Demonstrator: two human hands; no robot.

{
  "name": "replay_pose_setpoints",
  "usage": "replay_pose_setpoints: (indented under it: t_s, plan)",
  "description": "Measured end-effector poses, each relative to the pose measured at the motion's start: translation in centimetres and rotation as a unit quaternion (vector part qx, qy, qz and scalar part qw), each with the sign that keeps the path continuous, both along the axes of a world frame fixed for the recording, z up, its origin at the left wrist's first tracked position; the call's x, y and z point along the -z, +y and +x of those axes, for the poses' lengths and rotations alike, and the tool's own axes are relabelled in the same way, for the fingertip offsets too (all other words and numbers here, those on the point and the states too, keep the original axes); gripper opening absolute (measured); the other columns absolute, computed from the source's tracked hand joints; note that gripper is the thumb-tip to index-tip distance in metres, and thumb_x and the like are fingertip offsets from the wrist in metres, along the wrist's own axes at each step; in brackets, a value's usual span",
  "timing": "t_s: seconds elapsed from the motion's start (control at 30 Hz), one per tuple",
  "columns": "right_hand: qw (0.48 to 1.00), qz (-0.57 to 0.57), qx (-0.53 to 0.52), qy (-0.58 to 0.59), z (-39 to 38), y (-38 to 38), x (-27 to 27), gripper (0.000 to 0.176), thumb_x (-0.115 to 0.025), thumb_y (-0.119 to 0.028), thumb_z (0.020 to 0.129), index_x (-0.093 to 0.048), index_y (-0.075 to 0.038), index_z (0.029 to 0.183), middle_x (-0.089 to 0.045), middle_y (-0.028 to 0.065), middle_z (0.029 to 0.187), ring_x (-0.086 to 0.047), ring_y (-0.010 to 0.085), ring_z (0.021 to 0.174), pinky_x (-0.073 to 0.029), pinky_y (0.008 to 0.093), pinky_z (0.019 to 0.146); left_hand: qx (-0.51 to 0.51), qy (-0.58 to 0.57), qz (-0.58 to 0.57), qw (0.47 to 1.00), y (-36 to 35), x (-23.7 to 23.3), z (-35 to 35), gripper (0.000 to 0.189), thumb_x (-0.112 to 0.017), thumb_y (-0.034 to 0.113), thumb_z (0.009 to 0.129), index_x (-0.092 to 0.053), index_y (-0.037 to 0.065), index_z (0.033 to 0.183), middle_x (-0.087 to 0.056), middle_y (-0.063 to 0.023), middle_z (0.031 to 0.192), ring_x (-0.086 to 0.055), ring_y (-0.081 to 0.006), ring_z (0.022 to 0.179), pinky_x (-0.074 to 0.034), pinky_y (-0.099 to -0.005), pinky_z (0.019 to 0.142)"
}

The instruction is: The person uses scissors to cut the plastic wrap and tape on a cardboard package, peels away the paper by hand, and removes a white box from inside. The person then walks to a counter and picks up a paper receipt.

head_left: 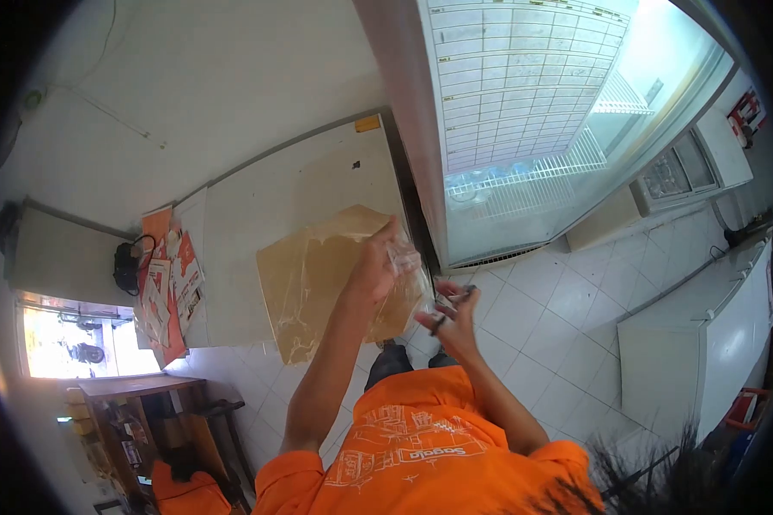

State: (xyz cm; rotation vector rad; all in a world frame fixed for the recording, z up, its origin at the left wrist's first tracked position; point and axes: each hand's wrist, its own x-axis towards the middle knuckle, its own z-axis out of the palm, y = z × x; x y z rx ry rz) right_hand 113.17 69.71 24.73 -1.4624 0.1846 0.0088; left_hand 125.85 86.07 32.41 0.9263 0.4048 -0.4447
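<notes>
The left hand, the nearer one, pinches bunched clear plastic film above the right part of a brown sheet on the white surface; the right hand hangs just beyond, its grip unclear.

Glass-door fridge — gridded sheet across it, orange-and-white leaflets, tiled floor

Flat tan sheet, clear wrinkled plastic across it, on pale tabletop
</notes>
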Motion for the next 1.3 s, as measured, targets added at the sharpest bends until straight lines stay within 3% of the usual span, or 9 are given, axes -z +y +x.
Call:
replay_pose_setpoints:
  t_s: [0.23,0.3,0.43,0.53,0.6,0.7,0.83,1.03,1.3]
  plan:
    - [0.966,-0.243,0.068,-0.045,2.9,7.4,0.8,0.078,-0.088,-0.007,0.076,-0.030,-0.004,0.128,-0.049,0.0145,0.133,-0.054,0.0295,0.122,-0.046,0.0396,0.100,0.059,-0.033,-0.095,0.993,0.7,-1.3,1.6,0.049,-0.057,0.055,0.102,-0.067,0.008,0.108,-0.069,-0.0100,0.093,-0.069,-0.0289,0.093,-0.055,-0.0452,0.086]
    - [0.969,-0.181,0.153,-0.065,3.7,6.9,2.9,0.064,-0.080,-0.001,0.081,-0.033,-0.004,0.125,-0.061,0.0130,0.114,-0.063,0.0225,0.104,-0.053,0.0359,0.085,0.135,-0.040,-0.055,0.988,2.4,0.9,2.0,0.100,-0.059,0.067,0.096,-0.026,-0.007,0.154,-0.060,-0.0206,0.127,-0.066,-0.0305,0.104,-0.048,-0.0428,0.100]
    - [0.975,-0.129,0.174,-0.051,4.9,4.3,1.8,0.050,-0.074,0.003,0.087,-0.038,-0.003,0.121,-0.069,0.0068,0.083,-0.066,0.0119,0.069,-0.053,0.0243,0.058,0.205,-0.133,0.018,0.969,4.8,1.2,2.7,0.081,-0.065,0.061,0.095,-0.047,-0.001,0.144,-0.063,-0.0132,0.125,-0.067,-0.0271,0.106,-0.049,-0.0402,0.097]
    - [0.977,-0.106,0.185,0.002,5.2,2.5,1.2,0.051,-0.077,-0.001,0.087,-0.041,-0.001,0.123,-0.072,0.0094,0.090,-0.068,0.0121,0.075,-0.055,0.0251,0.061,0.381,-0.295,0.325,0.814,8.3,2.9,5.9,0.056,-0.074,0.052,0.089,-0.067,0.009,0.125,-0.066,-0.0068,0.125,-0.068,-0.0290,0.106,-0.051,-0.0411,0.095]
    - [0.975,-0.104,0.196,0.021,5.1,2.2,3.3,0.052,-0.078,-0.002,0.086,-0.042,0.000,0.124,-0.073,0.0105,0.091,-0.069,0.0120,0.077,-0.055,0.0256,0.061,0.335,-0.428,0.607,0.580,10.3,3.7,4.9,0.033,-0.079,0.040,0.083,-0.075,0.013,0.103,-0.069,-0.0057,0.115,-0.069,-0.0294,0.101,-0.052,-0.0420,0.092]
    - [0.972,-0.104,0.201,0.061,5.4,2.0,4.0,0.053,-0.078,-0.002,0.083,-0.046,0.001,0.126,-0.075,0.0141,0.093,-0.072,0.0170,0.080,-0.056,0.0299,0.067,0.155,-0.492,0.706,0.485,10.3,1.1,3.3,0.030,-0.079,0.037,0.081,-0.075,0.017,0.104,-0.071,-0.0066,0.110,-0.068,-0.0303,0.098,-0.052,-0.0430,0.090]
    - [0.963,-0.145,0.219,0.065,7.0,2.8,5.3,0.054,-0.081,-0.004,0.082,-0.050,0.002,0.125,-0.075,0.0173,0.091,-0.074,0.0218,0.081,-0.057,0.0332,0.072,-0.015,-0.539,0.696,0.474,11.9,2.8,5.7,0.026,-0.076,0.033,0.084,-0.074,0.016,0.103,-0.071,-0.0041,0.105,-0.067,-0.0295,0.095,-0.052,-0.0440,0.089]
    - [0.966,-0.073,0.244,0.036,7.7,3.6,4.9,0.042,-0.076,0.001,0.089,-0.046,-0.002,0.118,-0.075,0.0119,0.090,-0.068,0.0106,0.076,-0.053,0.0229,0.066,0.165,-0.477,0.706,0.498,10.4,4.7,10.9,0.020,-0.073,0.028,0.088,-0.071,0.013,0.101,-0.072,-0.0045,0.101,-0.068,-0.0310,0.092,-0.055,-0.0459,0.078]
    - [0.955,-0.097,0.276,0.048,7.8,3.6,6.3,0.040,-0.079,-0.005,0.088,-0.046,-0.005,0.111,-0.075,0.0110,0.089,-0.067,0.0109,0.078,-0.051,0.0245,0.066,0.343,-0.353,0.519,0.699,8.8,7.7,19.9,0.023,-0.079,0.034,0.085,-0.077,0.012,0.091,-0.075,-0.0095,0.090,-0.073,-0.0304,0.084,-0.056,-0.0421,0.075]
